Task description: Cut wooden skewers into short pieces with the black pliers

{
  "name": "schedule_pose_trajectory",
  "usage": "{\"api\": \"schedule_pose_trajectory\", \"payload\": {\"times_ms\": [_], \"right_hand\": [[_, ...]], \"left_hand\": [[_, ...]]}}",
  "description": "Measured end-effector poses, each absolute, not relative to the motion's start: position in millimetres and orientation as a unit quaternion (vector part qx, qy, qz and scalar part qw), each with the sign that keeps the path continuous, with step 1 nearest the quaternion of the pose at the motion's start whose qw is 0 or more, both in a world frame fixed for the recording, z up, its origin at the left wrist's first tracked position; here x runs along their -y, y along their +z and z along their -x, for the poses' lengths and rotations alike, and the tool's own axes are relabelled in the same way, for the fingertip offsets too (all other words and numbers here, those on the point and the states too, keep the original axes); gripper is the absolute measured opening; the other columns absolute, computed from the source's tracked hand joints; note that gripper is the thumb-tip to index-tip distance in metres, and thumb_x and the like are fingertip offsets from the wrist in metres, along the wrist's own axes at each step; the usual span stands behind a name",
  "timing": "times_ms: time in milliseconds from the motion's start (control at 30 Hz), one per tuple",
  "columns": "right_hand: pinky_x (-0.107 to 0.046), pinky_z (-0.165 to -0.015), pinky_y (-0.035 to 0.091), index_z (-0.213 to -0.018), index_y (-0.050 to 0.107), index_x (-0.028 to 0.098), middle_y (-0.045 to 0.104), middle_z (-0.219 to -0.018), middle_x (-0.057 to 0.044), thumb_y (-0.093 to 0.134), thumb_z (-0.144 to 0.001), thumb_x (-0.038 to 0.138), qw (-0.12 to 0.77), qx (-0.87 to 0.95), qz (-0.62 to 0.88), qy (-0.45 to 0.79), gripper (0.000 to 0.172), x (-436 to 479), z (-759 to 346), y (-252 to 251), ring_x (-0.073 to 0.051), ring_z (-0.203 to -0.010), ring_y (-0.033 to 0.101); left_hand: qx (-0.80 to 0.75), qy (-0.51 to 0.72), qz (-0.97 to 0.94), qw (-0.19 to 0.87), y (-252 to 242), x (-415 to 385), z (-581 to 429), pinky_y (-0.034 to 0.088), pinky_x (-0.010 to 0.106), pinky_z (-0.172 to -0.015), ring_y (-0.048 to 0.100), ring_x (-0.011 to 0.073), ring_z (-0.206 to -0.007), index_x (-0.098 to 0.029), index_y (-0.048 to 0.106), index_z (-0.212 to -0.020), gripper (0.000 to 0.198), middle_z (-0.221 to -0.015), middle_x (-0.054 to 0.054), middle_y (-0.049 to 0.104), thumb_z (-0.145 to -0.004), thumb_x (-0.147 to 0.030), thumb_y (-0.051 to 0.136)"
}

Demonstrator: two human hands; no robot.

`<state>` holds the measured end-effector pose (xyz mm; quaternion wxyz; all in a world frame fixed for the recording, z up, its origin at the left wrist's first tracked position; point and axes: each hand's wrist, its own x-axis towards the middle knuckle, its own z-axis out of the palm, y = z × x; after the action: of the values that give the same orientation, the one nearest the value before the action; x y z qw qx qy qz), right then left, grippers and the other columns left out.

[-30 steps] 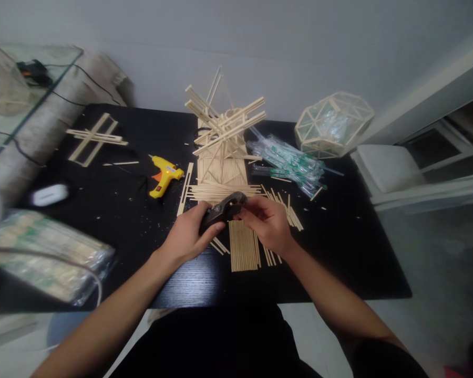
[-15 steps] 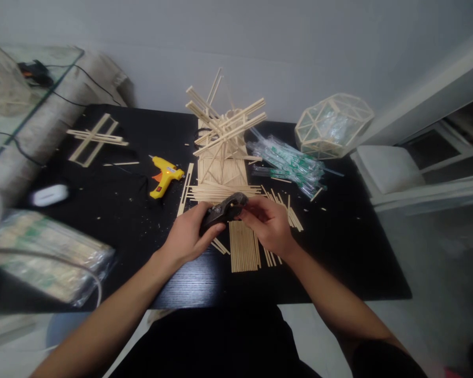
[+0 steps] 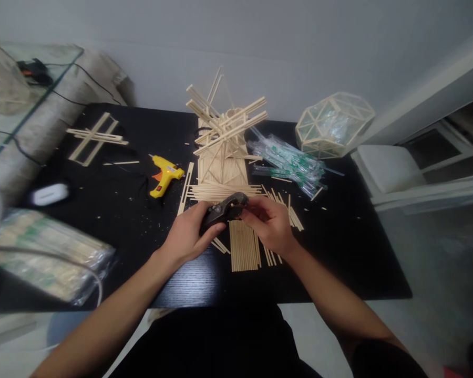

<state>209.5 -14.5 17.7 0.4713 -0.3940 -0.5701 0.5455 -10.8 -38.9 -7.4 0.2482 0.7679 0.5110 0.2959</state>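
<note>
My left hand (image 3: pixel 189 231) is wrapped around a dark hand tool with a curved, hooked end (image 3: pixel 220 211). My right hand (image 3: pixel 270 223) is closed in a pinch at the tool's hooked end; what its fingertips hold is hidden. A small pale spot shows inside the hook. Just beyond the hands lies a crosswise bundle of thin wooden sticks (image 3: pixel 224 192). Beneath them, a flat panel of sticks laid side by side (image 3: pixel 244 247) reaches toward me. Behind stands a windmill-like model of sticks (image 3: pixel 223 131) with crossed blades.
A yellow glue gun (image 3: pixel 165 176) lies left of the sticks, near a crossed stick frame (image 3: pixel 96 137). Plastic wrappers (image 3: pixel 289 160) and a faceted stick frame (image 3: pixel 333 126) are at the right. Packaged sticks (image 3: pixel 51 254) and a white case (image 3: pixel 50 194) sit at the left.
</note>
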Motion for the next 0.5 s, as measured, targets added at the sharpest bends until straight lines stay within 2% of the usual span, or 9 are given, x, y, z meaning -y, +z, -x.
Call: {"api": "schedule_pose_trajectory", "payload": {"times_ms": [500], "right_hand": [[-0.03, -0.066, 0.061, -0.093, 0.076, 0.023, 0.079, -0.084, -0.002, 0.08, -0.085, 0.034, 0.462, 0.571, 0.404, 0.545, 0.014, 13.9, -209.6, 19.1, -0.017, -0.074, 0.075]], "left_hand": [[-0.535, 0.27, -0.758, 0.258, -2.9, 39.4, 7.7, 0.046, 0.032, -0.061, 0.061, 0.0191, -0.066, -0.021, 0.055, -0.097, 0.033, -0.076, 0.002, 0.064, -0.097, -0.053, 0.05]]}}
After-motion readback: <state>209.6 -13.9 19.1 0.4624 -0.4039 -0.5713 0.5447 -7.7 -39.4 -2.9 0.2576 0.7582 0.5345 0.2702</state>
